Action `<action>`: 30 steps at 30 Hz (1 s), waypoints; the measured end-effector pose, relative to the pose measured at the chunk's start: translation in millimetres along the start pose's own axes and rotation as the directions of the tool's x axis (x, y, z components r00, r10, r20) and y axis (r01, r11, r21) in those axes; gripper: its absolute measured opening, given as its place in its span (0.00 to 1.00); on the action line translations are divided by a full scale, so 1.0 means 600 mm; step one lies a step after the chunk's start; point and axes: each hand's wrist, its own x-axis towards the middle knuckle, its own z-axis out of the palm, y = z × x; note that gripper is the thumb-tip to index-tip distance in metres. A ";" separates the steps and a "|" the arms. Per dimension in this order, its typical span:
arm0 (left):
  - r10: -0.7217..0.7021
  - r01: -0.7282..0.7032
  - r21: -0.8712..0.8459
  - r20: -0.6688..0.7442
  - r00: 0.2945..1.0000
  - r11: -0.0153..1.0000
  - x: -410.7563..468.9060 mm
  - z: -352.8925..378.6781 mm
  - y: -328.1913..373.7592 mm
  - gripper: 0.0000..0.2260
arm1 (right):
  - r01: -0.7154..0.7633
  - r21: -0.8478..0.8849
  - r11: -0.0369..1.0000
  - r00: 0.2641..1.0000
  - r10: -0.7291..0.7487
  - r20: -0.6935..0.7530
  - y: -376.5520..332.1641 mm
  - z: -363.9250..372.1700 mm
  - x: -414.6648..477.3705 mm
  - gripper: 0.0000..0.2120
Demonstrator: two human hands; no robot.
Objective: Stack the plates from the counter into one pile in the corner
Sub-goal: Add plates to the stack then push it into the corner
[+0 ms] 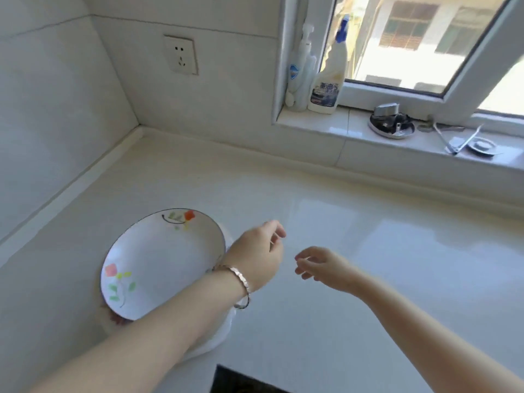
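A white plate with painted flowers and a dark rim (pixel 161 265) lies on top of a small pile on the white counter (pixel 354 265), near the left wall. The white edge of a lower plate (pixel 224 333) shows beneath it, partly hidden by my left forearm. My left hand (pixel 259 255), with a bracelet on the wrist, hovers just right of the pile, fingers loosely curled and holding nothing. My right hand (pixel 320 268) hangs a little further right above the counter, fingers apart and empty.
The corner of the tiled walls (pixel 139 126) lies behind the pile, with a wall socket (pixel 181 55) above. The window sill holds a pump bottle (pixel 300 69), a spray bottle (pixel 329 72) and metal items (pixel 391 124). A dark hob edge (pixel 241 381) sits at the front.
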 end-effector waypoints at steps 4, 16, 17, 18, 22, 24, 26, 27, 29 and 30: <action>-0.073 0.013 0.186 0.321 0.944 0.983 0.073 0.132 0.098 0.12 | -0.155 -0.121 0.980 0.985 0.144 -0.090 0.136 -0.117 -0.044 0.05; -0.045 -0.144 0.367 0.460 0.887 0.919 0.231 0.550 0.445 0.10 | -0.434 0.252 0.865 0.792 0.499 -0.351 0.569 -0.527 -0.213 0.07; -0.044 -0.151 0.373 0.465 0.884 0.915 0.240 0.577 0.471 0.11 | -0.455 0.331 0.827 0.748 0.556 -0.362 0.602 -0.557 -0.220 0.06; -0.042 -0.160 0.380 0.470 0.882 0.911 0.248 0.603 0.492 0.11 | -0.467 0.431 0.772 0.688 0.623 -0.372 0.637 -0.585 -0.228 0.07; -0.027 -0.206 0.415 0.490 0.871 0.886 0.276 0.694 0.549 0.08 | -0.301 0.872 0.386 0.504 0.841 -0.198 0.755 -0.676 -0.259 0.21; -0.033 -0.215 0.428 0.501 0.865 0.878 0.289 0.727 0.570 0.09 | -0.201 0.948 0.245 0.478 0.870 -0.123 0.796 -0.711 -0.263 0.27; -0.036 -0.216 0.435 0.502 0.864 0.874 0.304 0.754 0.587 0.09 | -0.045 0.983 0.179 0.469 0.872 -0.137 0.826 -0.743 -0.256 0.25; -0.038 -0.213 0.436 0.500 0.865 0.874 0.311 0.765 0.592 0.08 | 0.023 0.987 0.158 0.468 0.871 -0.150 0.836 -0.755 -0.250 0.23; -0.053 -0.196 0.436 0.495 0.867 0.878 0.324 0.782 0.596 0.07 | 0.127 0.983 0.136 0.437 0.881 -0.178 0.855 -0.767 -0.240 0.21; -0.067 -0.180 0.438 0.493 0.868 0.881 0.329 0.789 0.594 0.07 | 0.162 0.977 0.137 0.425 0.884 -0.194 0.865 -0.768 -0.236 0.22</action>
